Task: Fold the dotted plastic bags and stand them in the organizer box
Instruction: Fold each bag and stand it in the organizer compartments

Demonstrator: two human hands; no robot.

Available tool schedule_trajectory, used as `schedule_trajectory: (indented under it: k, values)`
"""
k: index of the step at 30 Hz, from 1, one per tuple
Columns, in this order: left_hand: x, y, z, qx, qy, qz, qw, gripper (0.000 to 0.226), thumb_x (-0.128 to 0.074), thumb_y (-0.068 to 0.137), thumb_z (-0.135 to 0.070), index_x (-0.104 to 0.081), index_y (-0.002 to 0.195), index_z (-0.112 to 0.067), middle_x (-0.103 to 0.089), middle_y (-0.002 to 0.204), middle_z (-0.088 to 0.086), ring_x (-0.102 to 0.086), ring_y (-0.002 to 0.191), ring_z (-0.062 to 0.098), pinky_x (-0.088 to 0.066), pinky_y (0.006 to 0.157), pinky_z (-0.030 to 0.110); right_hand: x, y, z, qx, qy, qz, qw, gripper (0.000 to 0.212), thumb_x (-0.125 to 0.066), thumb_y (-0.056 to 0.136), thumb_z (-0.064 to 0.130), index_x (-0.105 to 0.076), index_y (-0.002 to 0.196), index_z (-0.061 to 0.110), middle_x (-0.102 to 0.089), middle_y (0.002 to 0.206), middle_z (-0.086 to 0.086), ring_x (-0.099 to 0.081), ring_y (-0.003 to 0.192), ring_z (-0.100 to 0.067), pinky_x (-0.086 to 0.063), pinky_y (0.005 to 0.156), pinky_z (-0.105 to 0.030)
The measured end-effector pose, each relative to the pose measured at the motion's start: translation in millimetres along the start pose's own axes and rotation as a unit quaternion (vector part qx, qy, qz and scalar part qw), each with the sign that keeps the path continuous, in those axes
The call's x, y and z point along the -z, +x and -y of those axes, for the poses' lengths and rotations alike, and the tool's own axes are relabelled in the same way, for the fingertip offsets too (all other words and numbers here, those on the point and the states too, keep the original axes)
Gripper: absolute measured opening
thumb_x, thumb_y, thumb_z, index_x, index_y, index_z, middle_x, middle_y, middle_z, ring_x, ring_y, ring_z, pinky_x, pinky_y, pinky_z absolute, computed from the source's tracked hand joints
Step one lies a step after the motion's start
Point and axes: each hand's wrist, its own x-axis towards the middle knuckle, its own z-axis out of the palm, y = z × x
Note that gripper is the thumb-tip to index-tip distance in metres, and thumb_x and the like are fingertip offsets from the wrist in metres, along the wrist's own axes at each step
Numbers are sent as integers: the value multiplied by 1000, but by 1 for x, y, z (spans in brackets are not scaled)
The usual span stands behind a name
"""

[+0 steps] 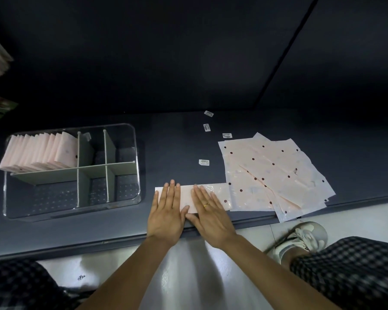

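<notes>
Pink folded bag strip [187, 198], flat hands pressing

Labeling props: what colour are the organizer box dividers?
Grey-green dividers inside the clear organizer box; head view, the only one.

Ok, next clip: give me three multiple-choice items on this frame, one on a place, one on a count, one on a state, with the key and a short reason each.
1. Which compartment of the organizer box holds the folded bags?
A. far left
B. near right
C. far middle

2. How many small labels lie loose on the table?
A. one
B. four
C. seven

3. How do the hands meet the folded strip?
A. both pinch it in the air
B. both lie flat, pressing it to the table
C. neither touches it

Key:
1 A, the pink bags stand only in the far-left section.
2 B, four white labels lie between the box and the unfolded bags.
3 B, the left hand and right hand rest palm-down on it.
</notes>
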Motion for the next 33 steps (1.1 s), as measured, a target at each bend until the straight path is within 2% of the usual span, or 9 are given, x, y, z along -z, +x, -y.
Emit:
schedule_trajectory:
  k: [5,10,14,16,20,23,28,30,33]
  values:
    - [6,-9,19,9,-14,7,1000,62,-9,100,-45,21,146,-16,18,158,4,17,145,18,13,117,35,6,-13,-31,-35,-5,8,999,79,2,86,64,15,147,15,20,153,5,19,142,-9,14,115,-24]
    - [15,-13,26,-2,-3,16,1000,57,-11,101,-41,18,147,-24,17,158,6,14,146,23,9,118,39,18,-19,-43,-27,64,-23,997,65,-39,98,42,-14,150,13,-9,159,1,-8,146,-13,-5,118,-23]
    - [24,-10,17,-126,-65,-11,990,79,-46,84,8,-27,145,-39,-6,159,-6,-6,146,20,-9,117,33,33,-24,-58,23,18,-40,999,38,-52,96,24,-46,128,5,-34,148,-9,-38,134,-20,-40,103,-29]
    - [29,-8,9,-145,-77,11,986,70,-48,79,8,-43,136,-33,-23,155,-9,-20,142,14,-21,113,26,42,-23,-64,61,-48,-19,997,33,-47,91,5,-48,125,3,-38,143,-12,-42,129,-22,-48,89,-31]
    - [28,-9,-9,-126,-93,-50,986,39,-62,84,-21,-60,122,-17,-51,136,9,-47,127,30,-35,108,33,55,-13,-67,74,-94,12,993,32,-39,86,0,-49,116,6,-46,127,-10,-46,118,-25,-49,80,-37]
    - [32,-5,-19,-65,-14,26,997,58,-44,92,-55,-40,140,-23,-39,144,0,-34,133,22,-25,112,33,66,-6,-63,71,-6,-65,995,21,-46,92,12,-59,107,8,-57,122,-7,-47,122,-20,-43,91,-29]
    - [71,0,-27,-1,-51,14,999,27,-36,100,-30,-60,103,-17,-65,109,6,-59,100,30,-43,76,34,106,4,-37,52,220,-158,961,20,-64,82,8,-66,101,14,-63,111,9,-45,122,-10,-35,100,-20]
    - [93,0,-21,51,-251,31,966,30,-43,100,-23,-58,77,-12,-66,88,16,-57,78,31,-37,64,35,126,7,-22,-21,360,-181,915,41,-66,84,13,-55,123,22,-53,121,19,-40,120,0,-32,102,-16]
    - [135,-6,-4,157,-599,79,781,27,-48,99,-18,-60,76,-8,-65,80,13,-59,71,22,-46,62,30,146,8,3,-124,508,-136,841,57,-61,90,28,-36,140,19,-48,131,10,-44,122,-5,-33,104,-22]
